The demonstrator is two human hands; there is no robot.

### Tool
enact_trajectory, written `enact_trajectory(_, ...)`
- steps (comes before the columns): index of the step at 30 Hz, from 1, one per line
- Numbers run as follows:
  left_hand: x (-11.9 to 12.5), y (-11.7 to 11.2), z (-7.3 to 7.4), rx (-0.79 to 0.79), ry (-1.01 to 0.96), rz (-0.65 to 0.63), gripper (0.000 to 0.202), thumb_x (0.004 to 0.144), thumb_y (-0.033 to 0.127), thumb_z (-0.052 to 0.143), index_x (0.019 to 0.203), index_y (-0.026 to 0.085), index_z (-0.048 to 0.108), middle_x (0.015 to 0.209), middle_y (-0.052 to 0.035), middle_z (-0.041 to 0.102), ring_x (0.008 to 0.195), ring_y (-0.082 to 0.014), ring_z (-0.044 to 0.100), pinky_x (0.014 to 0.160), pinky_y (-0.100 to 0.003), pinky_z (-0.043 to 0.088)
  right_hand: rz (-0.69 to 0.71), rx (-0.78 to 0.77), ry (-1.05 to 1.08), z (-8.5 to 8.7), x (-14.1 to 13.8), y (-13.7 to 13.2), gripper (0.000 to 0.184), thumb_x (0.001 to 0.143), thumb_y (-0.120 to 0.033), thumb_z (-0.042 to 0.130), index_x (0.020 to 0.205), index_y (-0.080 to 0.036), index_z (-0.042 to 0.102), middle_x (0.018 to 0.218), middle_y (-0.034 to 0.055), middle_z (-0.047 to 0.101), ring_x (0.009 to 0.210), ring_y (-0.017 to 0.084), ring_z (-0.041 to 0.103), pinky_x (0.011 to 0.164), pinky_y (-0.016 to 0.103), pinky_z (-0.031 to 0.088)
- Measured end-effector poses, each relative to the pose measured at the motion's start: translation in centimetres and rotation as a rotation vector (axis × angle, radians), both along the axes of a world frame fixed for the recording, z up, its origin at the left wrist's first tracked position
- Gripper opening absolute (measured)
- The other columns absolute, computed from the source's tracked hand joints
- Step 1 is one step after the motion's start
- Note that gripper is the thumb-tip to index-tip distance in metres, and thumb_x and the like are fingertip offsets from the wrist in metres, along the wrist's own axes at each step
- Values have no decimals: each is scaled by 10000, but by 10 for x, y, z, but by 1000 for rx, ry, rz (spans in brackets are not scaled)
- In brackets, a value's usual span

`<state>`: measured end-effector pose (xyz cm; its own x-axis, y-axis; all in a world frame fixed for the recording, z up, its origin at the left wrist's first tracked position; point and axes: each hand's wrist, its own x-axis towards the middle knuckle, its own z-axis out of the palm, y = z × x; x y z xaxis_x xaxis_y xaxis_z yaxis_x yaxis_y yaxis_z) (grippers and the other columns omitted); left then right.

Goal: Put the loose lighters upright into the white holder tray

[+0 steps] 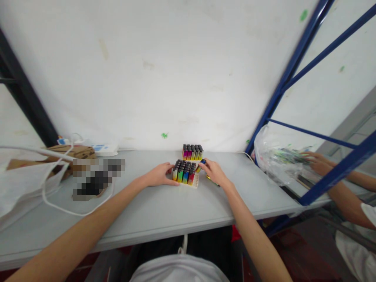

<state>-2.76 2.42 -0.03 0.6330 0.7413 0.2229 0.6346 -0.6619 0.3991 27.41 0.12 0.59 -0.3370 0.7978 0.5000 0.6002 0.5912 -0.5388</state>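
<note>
In front of me on the table stands a white tray (pixel 196 183) with rows of upright lighters (pixel 184 171), multicoloured with black tops. My left hand (pixel 161 174) is closed round its left side, thumb at the front corner and fingers behind. In my right hand (pixel 214 172), a lighter (pixel 200 165) is pinched, tilted, just right of the rows. The tray's right edge shows bare white holes. Under the right hand lies a loose yellowish lighter (pixel 212 180), partly covered. Behind the tray stands a second block of upright lighters (pixel 192 152).
At left, a white bag (pixel 26 184), a cardboard box (pixel 70 152) and a pixelated dark object (pixel 95 184) lie by a white cable (pixel 73 213). At right, past a blue frame (pixel 289 80), a co-worker's hands (pixel 319 161) touch a clear plastic bag (pixel 272 156).
</note>
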Motion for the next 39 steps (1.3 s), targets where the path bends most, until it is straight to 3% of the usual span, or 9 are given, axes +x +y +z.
enact_trajectory(9,1,-1,1,-9,15,2,698,690,774,710,1055,180,665,936,-65,612,837,-255,601,744,-325,451,89,-68,-56,0,-6,-5,236,969,-392,574,891,-222,718,779,24,721,652,186,593,666,293,459)
enact_trajectory(14,1,-3,3,-8,2,11,661,685,763,711,1006,188,669,933,-65,625,828,-254,600,741,-329,459,126,-163,-25,6,11,-1,255,893,-349,686,1108,-219,727,924,47,776,811,213,701,782,339,536)
enact_trajectory(19,2,-4,5,0,12,25,655,654,786,716,913,188,649,886,-57,618,811,-260,605,741,-334,465,-52,-76,-53,17,55,2,218,903,-252,640,1082,-191,748,1061,103,773,971,238,714,922,414,528)
enact_trajectory(22,2,-4,6,-2,5,28,658,654,783,710,933,189,658,885,-57,620,805,-260,605,723,-330,463,-146,-70,-131,13,75,5,267,842,-259,702,1095,-194,758,1181,123,744,1075,269,683,921,418,523)
enact_trajectory(24,3,-5,6,-4,1,32,651,654,776,713,937,192,660,885,-56,623,805,-257,604,721,-329,464,-162,-128,-161,6,78,8,298,806,-313,749,1076,-189,770,1129,124,759,1010,272,698,859,386,533)
enact_trajectory(27,3,-6,6,-4,2,36,642,646,774,722,916,195,656,884,-56,627,807,-257,605,733,-332,469,-129,-223,-176,-4,70,13,243,804,-378,751,945,-184,790,857,85,780,761,230,691,709,318,511)
enact_trajectory(30,2,-6,6,1,9,36,647,652,779,716,919,193,649,897,-61,626,820,-262,607,742,-336,471,-117,-191,-150,-7,62,15,164,783,-357,755,782,-193,761,685,44,727,622,186,610,623,280,458)
enact_trajectory(34,2,-5,6,1,11,24,645,669,776,711,930,191,641,892,-58,619,826,-265,611,754,-341,475,-122,-152,26,1,58,11,222,821,-411,706,808,-190,694,761,51,706,629,167,591,638,280,467)
enact_trajectory(39,2,-4,5,-2,14,25,655,669,776,711,939,183,648,902,-64,624,828,-273,614,751,-348,474,65,-360,412,25,39,-6,315,888,-510,589,993,-213,581,820,-1,651,574,109,513,569,243,426)
